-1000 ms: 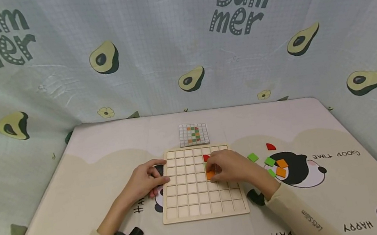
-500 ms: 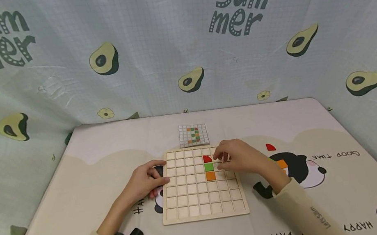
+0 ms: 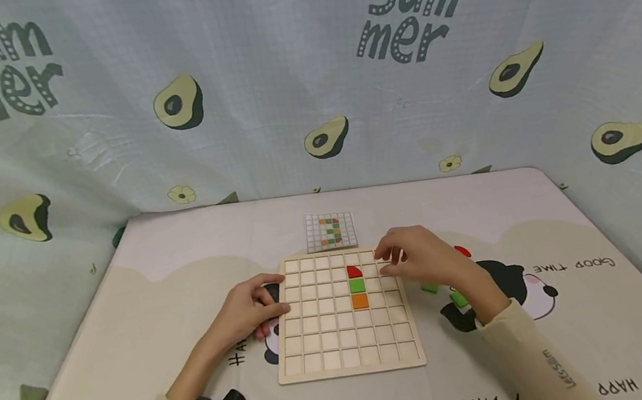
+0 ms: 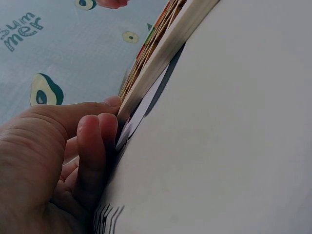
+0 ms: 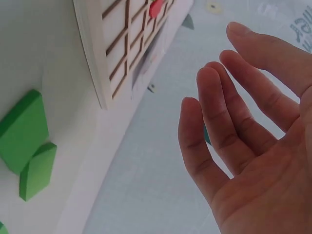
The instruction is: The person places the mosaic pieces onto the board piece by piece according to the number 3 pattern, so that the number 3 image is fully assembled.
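Observation:
My left hand (image 3: 246, 308) rests at the left edge of a wooden grid board (image 3: 322, 360), with thumb and index fingertips on its rim. In the left wrist view, its other fingers are bent beside the board's side. A red quarter-circle piece (image 3: 354, 271), a green square tile (image 3: 357, 285) and an orange square tile (image 3: 360, 301) sit in one column of the board, in neighbouring cells. My right hand (image 3: 419, 255) hovers over the board's upper right corner. The right wrist view shows its fingers (image 5: 212, 97) loosely bent and apart, with nothing between them.
A small printed card (image 3: 329, 230) with a coloured grid pattern lies just beyond the board. Loose green tiles (image 3: 458, 298) and a red quarter-circle piece (image 3: 463, 251) lie to the right, partly hidden by the right arm. A patterned cloth (image 3: 253, 98) hangs behind the table.
My right hand has left the column of pieces and moved up and right, uncovering the red, green and orange pieces. The left hand has stayed at the board's edge.

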Demonstrator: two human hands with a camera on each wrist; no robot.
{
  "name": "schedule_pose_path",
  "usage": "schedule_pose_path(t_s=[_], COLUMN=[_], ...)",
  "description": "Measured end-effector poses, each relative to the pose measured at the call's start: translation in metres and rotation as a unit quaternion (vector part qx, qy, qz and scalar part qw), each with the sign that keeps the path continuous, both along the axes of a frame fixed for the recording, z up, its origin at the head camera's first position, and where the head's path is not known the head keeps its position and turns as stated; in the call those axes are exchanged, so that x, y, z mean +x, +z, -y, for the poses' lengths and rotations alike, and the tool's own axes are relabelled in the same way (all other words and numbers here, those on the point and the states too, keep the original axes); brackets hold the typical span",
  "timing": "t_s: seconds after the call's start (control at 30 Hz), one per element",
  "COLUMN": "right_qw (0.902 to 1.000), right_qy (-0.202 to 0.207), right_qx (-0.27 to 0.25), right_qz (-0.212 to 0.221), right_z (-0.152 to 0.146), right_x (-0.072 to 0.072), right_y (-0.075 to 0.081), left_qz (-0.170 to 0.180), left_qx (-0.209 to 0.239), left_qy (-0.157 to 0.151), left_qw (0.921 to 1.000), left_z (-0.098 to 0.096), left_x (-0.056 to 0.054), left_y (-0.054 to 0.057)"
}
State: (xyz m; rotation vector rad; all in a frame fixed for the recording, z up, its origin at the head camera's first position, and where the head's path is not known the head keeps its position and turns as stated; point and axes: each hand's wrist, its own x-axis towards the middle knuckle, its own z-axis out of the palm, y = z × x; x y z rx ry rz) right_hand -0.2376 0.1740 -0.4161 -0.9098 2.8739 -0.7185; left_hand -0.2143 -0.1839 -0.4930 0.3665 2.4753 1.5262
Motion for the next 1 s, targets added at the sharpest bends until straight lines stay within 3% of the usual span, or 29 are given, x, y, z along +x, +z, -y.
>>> schedule_pose_path(t_s=[0.67, 1.0], right_qw=[0.9978, 0.9975], right_qy=[-0.016, -0.043], right_qx=[-0.013, -0.009], right_qz=[-0.063, -0.055], right_z=[-0.058, -0.088], right_x=[0.001, 0.000], right_y=[0.009, 0.000], left_qz=[-0.006, -0.016], left_qx=[-0.004, -0.010], left_qy=[-0.001, -0.003], left_qw=[1.0000, 0.9998], left_z=[-0.001, 0.000], left_x=[0.000, 0.002], left_y=[-0.002, 0.000])
